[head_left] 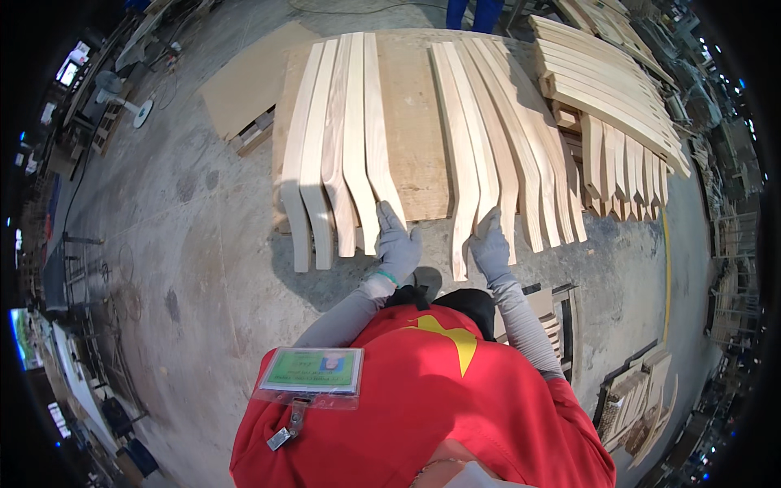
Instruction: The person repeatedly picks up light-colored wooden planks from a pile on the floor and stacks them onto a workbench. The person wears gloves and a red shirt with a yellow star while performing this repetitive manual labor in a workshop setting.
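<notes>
Long pale wooden slats, each with a bent near end, lie side by side in two groups on a board-topped table. My left hand [399,250], in a grey glove, is closed round the near end of the rightmost slat [375,130] of the left group, fingers on its left and thumb on its right. My right hand [491,254], gloved too, grips the near end of the second slat [474,130] in the right group. Both hands partly hide those ends. The leftmost slat [457,187] of the right group sits just left of my right hand.
Bare table board [413,106] shows between the groups. More shaped wooden pieces [610,98] are stacked at the right. A flat brown sheet [244,81] lies at the far left near a standing fan [122,102]. Another person's blue-clad legs [474,15] show beyond the table.
</notes>
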### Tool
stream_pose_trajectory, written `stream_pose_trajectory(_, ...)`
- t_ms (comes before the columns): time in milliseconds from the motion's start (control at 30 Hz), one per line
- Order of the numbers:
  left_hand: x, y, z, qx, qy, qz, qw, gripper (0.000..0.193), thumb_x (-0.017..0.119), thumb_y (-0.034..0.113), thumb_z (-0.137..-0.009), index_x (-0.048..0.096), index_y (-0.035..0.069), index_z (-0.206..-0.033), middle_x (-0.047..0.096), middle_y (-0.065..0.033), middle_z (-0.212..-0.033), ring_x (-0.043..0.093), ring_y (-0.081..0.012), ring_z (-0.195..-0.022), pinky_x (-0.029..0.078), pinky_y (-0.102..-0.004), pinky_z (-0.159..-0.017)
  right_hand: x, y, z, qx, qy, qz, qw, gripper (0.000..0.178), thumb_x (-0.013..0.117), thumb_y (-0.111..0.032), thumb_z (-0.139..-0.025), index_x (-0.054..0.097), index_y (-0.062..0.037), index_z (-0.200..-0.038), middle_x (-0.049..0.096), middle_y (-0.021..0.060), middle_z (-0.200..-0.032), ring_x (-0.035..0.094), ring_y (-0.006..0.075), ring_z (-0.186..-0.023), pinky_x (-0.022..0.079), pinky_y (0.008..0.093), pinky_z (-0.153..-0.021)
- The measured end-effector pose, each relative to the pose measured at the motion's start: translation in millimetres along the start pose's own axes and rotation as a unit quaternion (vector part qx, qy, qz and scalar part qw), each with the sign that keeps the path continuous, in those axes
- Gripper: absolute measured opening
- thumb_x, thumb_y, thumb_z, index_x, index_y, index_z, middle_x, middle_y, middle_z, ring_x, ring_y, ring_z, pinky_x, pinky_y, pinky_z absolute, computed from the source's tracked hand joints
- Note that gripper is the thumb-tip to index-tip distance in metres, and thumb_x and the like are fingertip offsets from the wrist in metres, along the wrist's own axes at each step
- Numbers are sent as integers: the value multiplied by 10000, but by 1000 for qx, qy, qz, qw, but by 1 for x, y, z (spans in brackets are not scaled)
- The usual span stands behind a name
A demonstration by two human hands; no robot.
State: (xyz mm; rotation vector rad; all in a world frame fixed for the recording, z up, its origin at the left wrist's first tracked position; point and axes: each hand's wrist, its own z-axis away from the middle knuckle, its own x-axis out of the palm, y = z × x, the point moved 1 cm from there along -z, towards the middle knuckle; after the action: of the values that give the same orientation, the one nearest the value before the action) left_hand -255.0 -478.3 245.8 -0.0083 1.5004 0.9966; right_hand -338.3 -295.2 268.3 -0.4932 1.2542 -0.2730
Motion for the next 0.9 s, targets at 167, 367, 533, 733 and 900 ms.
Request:
stream_pose_trajectory(167,-11,20,-4,-52,-67,-50,995,976,612,308,-775,1,-93,-1422,125,-290,-1486,496,-366,-1143,466,-335,-866,3,-1,-3,-1,16,5,1000,870,573,-175,-761,60,1,-1441,465,290,-1240,553,441,-998,453,485,-850)
stream_pose_trajectory(367,-16,-12,-2,-26,18,294,955,903,655,234,-761,128,-67,-1429,288,-249,-1438,522,-294,-1125,444,-341,-905,-30,-22,0,-40,-19,-58,997,872,583,-212,-761,90,35,-1437,390,306,-1328,474,410,-1160,411,429,-949)
stream_pose_trajectory(533,-59,-14,11,172,-65,472,862,459,625,25,-761,495,-57,-1194,583,-163,-1140,582,-238,-1042,458,-314,-911,-61,-3,17,-73,-7,-282,957,843,605,-192,-767,149,106,-1411,248,253,-1465,211,290,-1390,190,312,-1119)
stream_pose_trajectory(733,-73,-34,36,274,-89,404,868,321,583,-107,-775,529,-77,-1090,534,-154,-1150,553,-229,-1088,466,-339,-931,-69,-30,48,-62,-150,-526,835,733,599,-78,-778,235,116,-1385,444,205,-1336,435,266,-1251,341,313,-1037)
stream_pose_trajectory(900,-79,-22,54,193,-114,470,854,327,645,-78,-741,561,-72,-1057,585,-157,-1028,592,-238,-976,482,-319,-866,-38,-45,42,53,-278,-642,713,588,585,-138,-801,381,6,-1334,597,96,-968,615,135,-726,521,231,-580)
